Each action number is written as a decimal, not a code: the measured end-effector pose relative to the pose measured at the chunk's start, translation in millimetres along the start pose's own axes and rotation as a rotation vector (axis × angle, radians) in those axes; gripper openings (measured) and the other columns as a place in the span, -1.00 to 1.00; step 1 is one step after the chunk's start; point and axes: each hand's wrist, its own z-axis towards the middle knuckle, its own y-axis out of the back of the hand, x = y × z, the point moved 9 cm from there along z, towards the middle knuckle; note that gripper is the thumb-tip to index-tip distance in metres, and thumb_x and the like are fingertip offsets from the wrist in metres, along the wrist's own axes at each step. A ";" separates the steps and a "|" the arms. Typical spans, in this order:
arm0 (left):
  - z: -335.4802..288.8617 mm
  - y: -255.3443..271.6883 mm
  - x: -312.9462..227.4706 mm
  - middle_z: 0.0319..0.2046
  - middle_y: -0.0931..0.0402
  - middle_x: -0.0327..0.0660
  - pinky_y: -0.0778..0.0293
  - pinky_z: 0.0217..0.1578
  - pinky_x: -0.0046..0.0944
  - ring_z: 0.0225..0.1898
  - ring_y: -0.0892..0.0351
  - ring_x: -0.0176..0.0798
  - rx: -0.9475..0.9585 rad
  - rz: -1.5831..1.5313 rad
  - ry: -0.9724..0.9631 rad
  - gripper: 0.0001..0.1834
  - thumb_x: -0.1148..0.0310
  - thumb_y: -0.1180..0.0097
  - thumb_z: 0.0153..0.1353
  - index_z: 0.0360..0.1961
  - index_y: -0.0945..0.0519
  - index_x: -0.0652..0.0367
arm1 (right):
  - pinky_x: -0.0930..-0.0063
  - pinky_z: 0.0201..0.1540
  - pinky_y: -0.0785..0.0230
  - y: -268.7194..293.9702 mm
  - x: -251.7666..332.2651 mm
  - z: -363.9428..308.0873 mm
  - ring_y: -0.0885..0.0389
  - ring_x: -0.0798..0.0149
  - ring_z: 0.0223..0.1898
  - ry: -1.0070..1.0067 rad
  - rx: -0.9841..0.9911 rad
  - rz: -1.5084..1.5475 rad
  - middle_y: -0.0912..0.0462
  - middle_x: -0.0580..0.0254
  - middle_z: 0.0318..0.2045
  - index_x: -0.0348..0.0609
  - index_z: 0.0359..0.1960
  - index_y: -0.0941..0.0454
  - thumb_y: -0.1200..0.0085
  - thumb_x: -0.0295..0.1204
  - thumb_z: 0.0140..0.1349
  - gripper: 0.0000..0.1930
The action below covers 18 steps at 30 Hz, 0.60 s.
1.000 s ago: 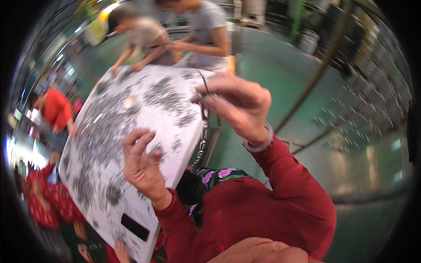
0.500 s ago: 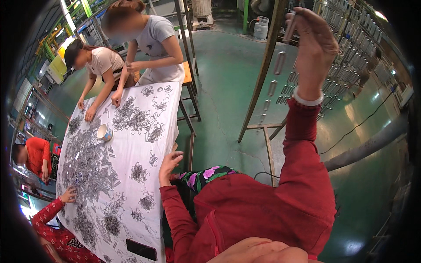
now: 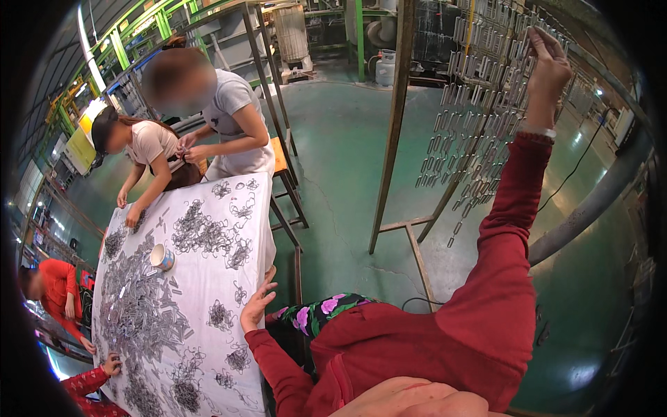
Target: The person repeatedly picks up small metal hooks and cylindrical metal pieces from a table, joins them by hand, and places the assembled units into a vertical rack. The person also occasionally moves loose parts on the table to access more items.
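My right hand (image 3: 550, 69) is raised at the upper right, its fingers pinched together among the upper rows of a hanging rack. It appears to grip the top of a strand of oblong metal links; other strands (image 3: 455, 132) hang close by and partly merge with it. My left hand (image 3: 258, 307) rests at the right edge of a white-covered table (image 3: 217, 278), its fingers apart and holding nothing. Near it on the cloth lie small heaps of bent wire hooks (image 3: 221, 316). A large heap of flat metal links (image 3: 142, 306) spreads farther left.
A white cup (image 3: 162, 257) stands among the links. Two people stand at the table's far end, and others in red sit along its left side. A metal post (image 3: 394, 132) rises left of the strands. A thick grey pipe (image 3: 590, 215) crosses the right side.
My right hand has gone farther out to the right, bringing its strand from in front of the post to the hanging rows. My left hand stays by the table edge. The view has shifted.
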 end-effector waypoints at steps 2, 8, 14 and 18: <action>-0.2 3.1 5.4 0.40 0.27 -0.01 0.11 0.29 -0.23 0.41 0.25 -0.17 -0.001 -0.016 0.016 -0.47 0.23 -0.13 0.18 0.17 -0.39 0.18 | 0.65 -0.23 -0.45 2.5 -4.3 17.3 -0.62 0.40 -0.30 0.026 -0.029 0.105 -0.67 0.18 -0.33 -0.32 -0.29 -0.61 -0.23 -0.62 0.05 -0.83; 4.2 2.9 8.5 0.41 0.29 -0.03 0.11 0.29 -0.24 0.41 0.25 -0.18 0.009 -0.010 0.034 -0.48 0.23 -0.11 0.21 0.17 -0.38 0.18 | 0.56 -0.23 -0.49 4.6 -17.8 67.3 -0.62 0.38 -0.30 0.019 0.009 0.051 -0.66 0.18 -0.30 -0.34 -0.26 -0.60 -0.19 -0.62 0.08 -0.83; -3.1 4.1 5.2 0.41 0.28 -0.06 0.10 0.28 -0.26 0.41 0.24 -0.19 -0.007 -0.054 0.054 -0.48 0.24 -0.12 0.20 0.17 -0.38 0.17 | 0.47 -0.10 -0.35 -35.7 38.4 33.2 -0.56 0.21 -0.16 -0.033 0.033 -0.307 -0.61 -0.01 -0.19 -0.39 -0.11 -0.49 -0.11 -0.38 0.04 -0.61; -1.8 2.9 4.6 0.41 0.26 -0.06 0.10 0.28 -0.27 0.41 0.25 -0.20 0.012 -0.059 0.034 -0.48 0.25 -0.13 0.20 0.17 -0.38 0.17 | 0.47 -0.20 -0.37 -13.2 5.5 49.7 -0.56 0.28 -0.25 -0.096 -0.184 -0.602 -0.63 0.08 -0.27 -0.38 -0.16 -0.53 -0.14 -0.40 0.06 -0.66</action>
